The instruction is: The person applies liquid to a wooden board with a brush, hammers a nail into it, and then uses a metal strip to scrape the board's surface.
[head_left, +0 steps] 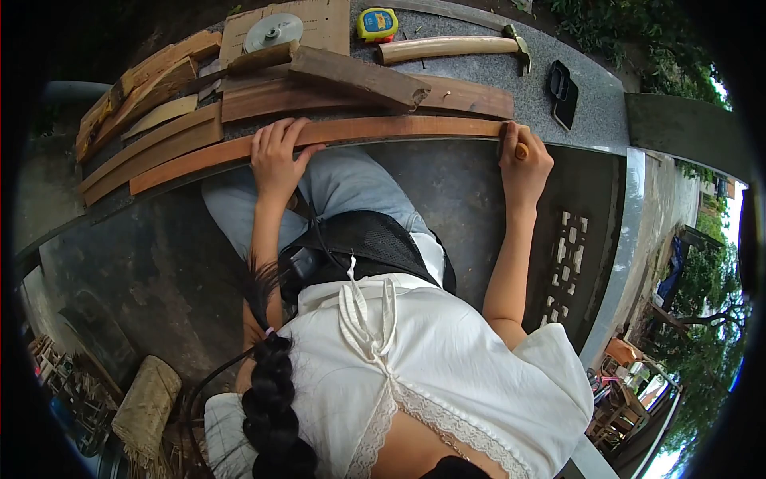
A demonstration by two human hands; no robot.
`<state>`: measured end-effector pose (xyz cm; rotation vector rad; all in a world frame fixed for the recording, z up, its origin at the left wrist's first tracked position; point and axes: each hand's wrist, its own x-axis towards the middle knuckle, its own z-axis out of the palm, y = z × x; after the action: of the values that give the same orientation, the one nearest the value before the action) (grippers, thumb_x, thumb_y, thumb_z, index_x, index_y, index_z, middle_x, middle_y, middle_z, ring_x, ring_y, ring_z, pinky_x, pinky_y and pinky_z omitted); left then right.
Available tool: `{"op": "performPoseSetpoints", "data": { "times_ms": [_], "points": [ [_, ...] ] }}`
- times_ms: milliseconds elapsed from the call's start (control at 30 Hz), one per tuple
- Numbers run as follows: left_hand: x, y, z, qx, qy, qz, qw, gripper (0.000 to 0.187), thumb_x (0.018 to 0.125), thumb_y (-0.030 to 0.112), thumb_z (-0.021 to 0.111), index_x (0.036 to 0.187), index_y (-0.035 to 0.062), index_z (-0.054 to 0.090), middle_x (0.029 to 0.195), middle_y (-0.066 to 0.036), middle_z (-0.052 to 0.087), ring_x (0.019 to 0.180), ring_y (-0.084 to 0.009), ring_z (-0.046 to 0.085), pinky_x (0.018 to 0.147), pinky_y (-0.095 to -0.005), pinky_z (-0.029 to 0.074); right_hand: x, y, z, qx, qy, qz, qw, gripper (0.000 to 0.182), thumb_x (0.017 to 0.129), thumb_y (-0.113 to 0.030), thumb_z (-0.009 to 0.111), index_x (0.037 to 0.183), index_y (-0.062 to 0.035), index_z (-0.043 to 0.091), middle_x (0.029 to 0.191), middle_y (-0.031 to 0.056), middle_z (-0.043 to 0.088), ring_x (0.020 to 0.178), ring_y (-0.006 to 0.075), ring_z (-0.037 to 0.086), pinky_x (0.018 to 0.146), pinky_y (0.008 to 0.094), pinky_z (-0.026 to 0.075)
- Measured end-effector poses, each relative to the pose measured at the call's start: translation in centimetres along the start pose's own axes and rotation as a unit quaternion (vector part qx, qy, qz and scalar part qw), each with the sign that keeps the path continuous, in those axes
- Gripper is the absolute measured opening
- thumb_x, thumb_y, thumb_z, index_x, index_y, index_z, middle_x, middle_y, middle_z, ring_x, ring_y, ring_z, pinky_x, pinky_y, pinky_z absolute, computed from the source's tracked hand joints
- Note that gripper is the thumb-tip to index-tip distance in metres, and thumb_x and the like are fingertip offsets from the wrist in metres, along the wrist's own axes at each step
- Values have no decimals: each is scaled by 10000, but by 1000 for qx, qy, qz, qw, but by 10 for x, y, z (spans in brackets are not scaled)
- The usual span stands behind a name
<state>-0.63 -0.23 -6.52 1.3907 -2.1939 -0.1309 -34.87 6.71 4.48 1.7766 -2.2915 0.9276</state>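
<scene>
A long reddish-brown wooden strip [383, 128] lies along the near edge of the grey stone table. My left hand [278, 153] grips it left of the middle, fingers over its top and thumb along the near side. At the strip's right end is my right hand [527, 156], closed around a tool with a rounded orange-brown handle end [522, 150]; the rest of that tool is hidden. Behind the strip lies another plank [471, 97] with a nail standing in it. A thick dark wooden block [359, 76] rests slantwise across that plank.
A claw hammer [451, 48], a yellow tape measure [377, 25] and a black phone-like object [565, 104] lie on the stone tabletop [594, 88]. A metal disc [274, 33] sits on cardboard [323, 20]. Several wood pieces [152, 152] are piled at left.
</scene>
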Motion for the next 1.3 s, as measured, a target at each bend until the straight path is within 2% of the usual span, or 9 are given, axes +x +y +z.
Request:
{"op": "performPoseSetpoints", "data": {
  "times_ms": [133,233,333,500,633,833,1033,1167,1300],
  "points": [
    [0,1,-2,-2,-5,-1,1000,471,759,422,736,1133,151,642,1079,-18,620,1051,-232,562,985,-407,376,-15,-37,0,114,-115,-8,987,205,925,-147,639,783,1,642,659,114,580,531,247,583,505,306,438],
    [0,0,-1,4,7,4,1000,474,745,422,740,1131,167,641,1055,-8,613,1040,-222,564,973,-400,390,-13,-7,-3,287,-83,156,941,273,960,-178,609,806,39,672,634,59,597,483,59,542,441,217,392],
    [0,-1,1,7,10,3,1000,469,743,421,741,1124,166,643,1056,-7,613,1040,-221,565,972,-401,390,-6,8,-10,269,-10,227,936,269,958,-163,607,800,46,670,648,67,612,492,67,550,445,221,402],
    [0,0,1,3,4,1,1000,468,740,410,746,1125,166,642,1057,-11,612,1042,-225,563,977,-405,386,-25,-58,19,114,-39,39,992,162,913,-105,641,787,-2,649,651,127,568,548,287,547,514,343,435],
    [1,1,-6,-25,-14,-1,1000,486,730,356,763,1158,169,627,1111,-25,593,1076,-235,544,980,-409,383,-47,-137,55,257,-83,-81,960,156,892,-102,672,758,-23,657,622,88,528,491,224,528,466,312,404],
    [8,52,-51,-193,-96,1,976,789,671,243,808,1386,217,472,1307,-78,452,1237,-292,436,1032,-429,385,-37,-164,60,296,-175,-73,936,105,882,-120,675,848,-21,661,694,121,546,597,280,544,555,336,441],
    [13,56,-33,-250,27,-55,966,284,772,84,672,1052,70,626,1166,-118,581,1071,-324,579,884,-396,508,-6,-153,42,333,-359,-107,866,599,754,-368,808,1197,-58,549,1107,94,534,912,208,584,745,329,494],
    [7,24,-60,-252,60,-187,947,94,864,22,596,930,45,659,1099,-99,666,895,-262,673,737,-319,523,28,-126,78,100,-144,-202,964,640,760,-468,759,1210,-66,546,1158,166,539,1053,345,543,898,442,437],
    [-14,-37,-97,-105,141,-257,950,107,861,23,577,911,67,660,1087,-90,679,952,-301,674,767,-373,546,39,-109,113,-4,-180,-205,962,637,771,-422,752,1270,-86,542,1178,123,573,1095,322,543,927,459,412]
  ]
}}
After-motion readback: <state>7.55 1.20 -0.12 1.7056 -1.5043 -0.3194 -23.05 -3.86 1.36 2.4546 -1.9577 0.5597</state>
